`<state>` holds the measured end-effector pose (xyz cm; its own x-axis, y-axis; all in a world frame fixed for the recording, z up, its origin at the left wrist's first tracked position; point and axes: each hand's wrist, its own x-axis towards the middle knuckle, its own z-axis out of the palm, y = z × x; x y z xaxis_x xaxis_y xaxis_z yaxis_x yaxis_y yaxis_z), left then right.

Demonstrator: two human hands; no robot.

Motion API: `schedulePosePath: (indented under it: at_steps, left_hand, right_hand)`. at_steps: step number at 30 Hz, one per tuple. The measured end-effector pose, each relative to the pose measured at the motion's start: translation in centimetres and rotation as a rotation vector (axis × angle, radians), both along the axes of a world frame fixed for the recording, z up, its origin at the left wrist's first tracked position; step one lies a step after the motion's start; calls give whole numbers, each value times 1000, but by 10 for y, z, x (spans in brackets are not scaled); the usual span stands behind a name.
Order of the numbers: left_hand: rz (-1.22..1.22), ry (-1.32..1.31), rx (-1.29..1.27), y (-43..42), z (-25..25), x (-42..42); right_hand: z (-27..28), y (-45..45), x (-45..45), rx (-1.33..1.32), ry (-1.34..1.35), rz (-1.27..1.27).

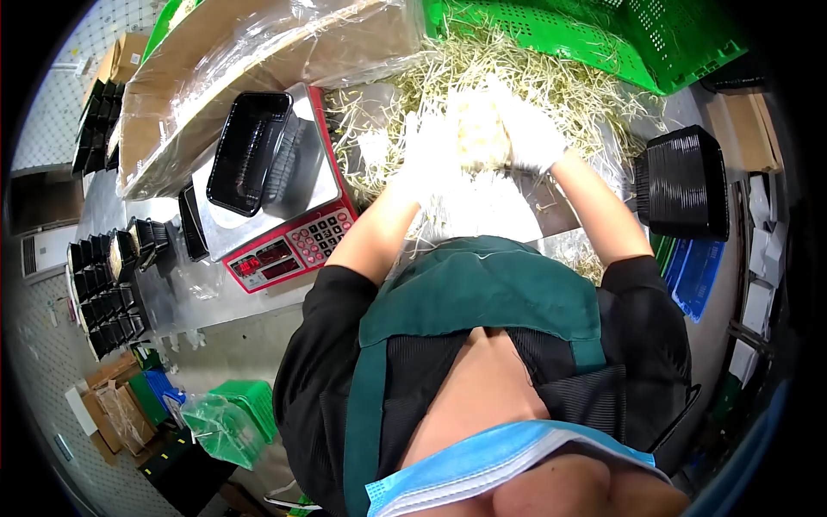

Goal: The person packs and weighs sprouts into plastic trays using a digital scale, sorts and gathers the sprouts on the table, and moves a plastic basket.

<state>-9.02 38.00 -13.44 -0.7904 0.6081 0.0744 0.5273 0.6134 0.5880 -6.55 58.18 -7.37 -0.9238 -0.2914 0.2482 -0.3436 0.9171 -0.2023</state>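
A heap of bean sprouts (594, 90) is spread over the metal table. Between my two white-gloved hands is a bunch of pale bean sprouts (480, 129), very bright in the glare. My right hand (532, 136) presses the bunch from the right, fingers curled around its far side. On the other side my left hand (426, 159) bears against it; glare washes out most of its fingers. To the left, a black plastic tray (250, 155) sits on the red digital scale (297, 215).
A green perforated crate (594, 43) lies tipped at the back right. Nested black trays (685, 183) stand at the right. A plastic-wrapped cardboard panel (250, 73) rises behind the scale. Several filled black trays (103, 284) are at the far left.
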Motion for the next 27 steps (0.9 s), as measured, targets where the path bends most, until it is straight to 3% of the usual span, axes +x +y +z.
schedulePosePath:
  at_steps: [1, 2, 4, 6, 7, 8, 9, 12, 15, 17, 18, 19, 21, 22, 23, 25, 26, 27]
  left_hand:
    - [2, 6, -1, -1, 23, 0]
    - [98, -2, -58, -2, 55, 3]
    - [196, -10, -112, -12, 71, 3]
    - [-6, 172, 59, -34, 56, 4]
    - [-106, 267, 147, -46, 55, 1]
    - [-220, 738, -190, -63, 68, 0]
    - [-124, 738, -207, -71, 66, 14]
    - [320, 229, 9, -73, 36, 60]
    - [479, -55, -54, -76, 20, 76]
    - [495, -81, -136, -74, 13, 75]
    - [489, 177, -69, -70, 10, 70]
    - [491, 187, -70, -68, 18, 69]
    - [447, -223, 28, -63, 47, 66]
    - [450, -215, 29, -59, 55, 63]
    - [332, -114, 97, -54, 62, 60]
    - [96, 73, 221, -44, 68, 62]
    - [105, 66, 219, -38, 66, 64]
    - [100, 232, 39, -28, 62, 62]
  right_hand:
    - [9, 4, -10, -159, -337, 76]
    - [42, -4, -16, 67, -547, -85]
    - [57, 12, -16, 68, -384, -25]
    - [43, 51, -13, 123, -169, -9]
    - [46, 66, -11, 193, -260, -56]
    - [27, 86, -10, 31, -272, -55]
    - [3, 97, -9, -131, -285, -51]
    - [-7, 85, 36, -106, -275, -228]
    - [21, 45, 53, 189, -445, -487]
    - [-16, 81, 34, -187, -152, -299]
    - [-18, 96, 16, -522, -404, -277]
    - [3, 92, 9, -482, -469, -233]
    - [-17, 122, -9, -615, -406, -135]
    - [-24, 132, -19, -735, -346, -34]
    - [1, 121, -9, -689, -224, -60]
    - [25, 101, -15, -1135, -376, 72]
    - [43, 80, -20, -1136, -389, 74]
    - [66, 52, -26, -970, -637, -151]
